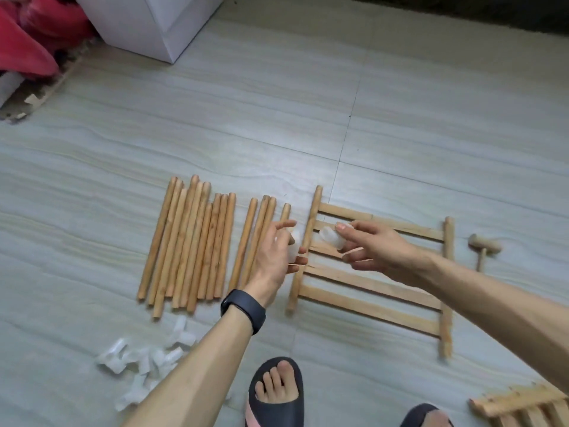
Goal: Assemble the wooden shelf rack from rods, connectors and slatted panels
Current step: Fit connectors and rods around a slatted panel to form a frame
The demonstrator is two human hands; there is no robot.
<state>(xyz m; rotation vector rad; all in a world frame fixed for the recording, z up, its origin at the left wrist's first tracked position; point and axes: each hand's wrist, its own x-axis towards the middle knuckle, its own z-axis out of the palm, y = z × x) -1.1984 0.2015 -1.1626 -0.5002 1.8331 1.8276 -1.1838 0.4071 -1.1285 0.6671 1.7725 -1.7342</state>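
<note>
Several wooden rods (187,245) lie side by side on the tiled floor at centre left. To their right a slatted wooden panel (378,288) lies flat. My left hand (274,257) hovers over the panel's left rail and holds a translucent white connector (294,241) in its fingers. My right hand (369,245) reaches over the panel and pinches another white connector (331,237) between thumb and fingers. A pile of several white connectors (147,362) lies on the floor at lower left.
A small wooden mallet (483,246) lies right of the panel. A second slatted panel (523,408) shows at the bottom right corner. My sandalled feet (277,392) stand at the bottom. A white box (154,23) and red cloth (34,35) sit at top left.
</note>
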